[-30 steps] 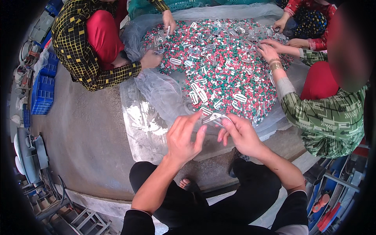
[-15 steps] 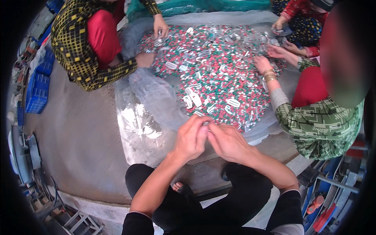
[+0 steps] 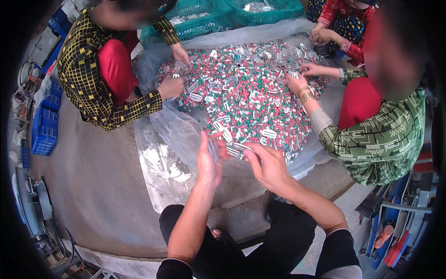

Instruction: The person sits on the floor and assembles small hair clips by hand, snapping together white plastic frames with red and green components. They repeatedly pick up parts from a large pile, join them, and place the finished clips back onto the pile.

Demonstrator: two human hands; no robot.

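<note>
My right hand [image 3: 270, 168] pinches the end of a flat, pale slotted buckle [image 3: 242, 146] between thumb and fingers, just above the near edge of the pile. To its left, my left hand [image 3: 207, 162] is held upright, with its thumb raised and its fingers apart. A bluish shiny patch shows by its palm, too blurred to make out. Another striped slotted piece [image 3: 232, 152] lies between the two hands. Beyond them spreads a pile of small red, green and white pellets [image 3: 260, 104], mixed with many silvery slotted buckles [image 3: 269, 134].
Clear plastic sheeting [image 3: 179, 128] lies under the pile. Three people crouch around it, sorting: one in yellow-checked sleeves [image 3: 134, 109], one in green print [image 3: 385, 139], one in red [image 3: 335, 11]. Green baskets [image 3: 204, 28] stand behind; blue crates [image 3: 45, 130] are at left.
My hands have moved apart from where they met; the left has opened and the right holds a slotted buckle. The view has tilted, showing more of the green baskets.
</note>
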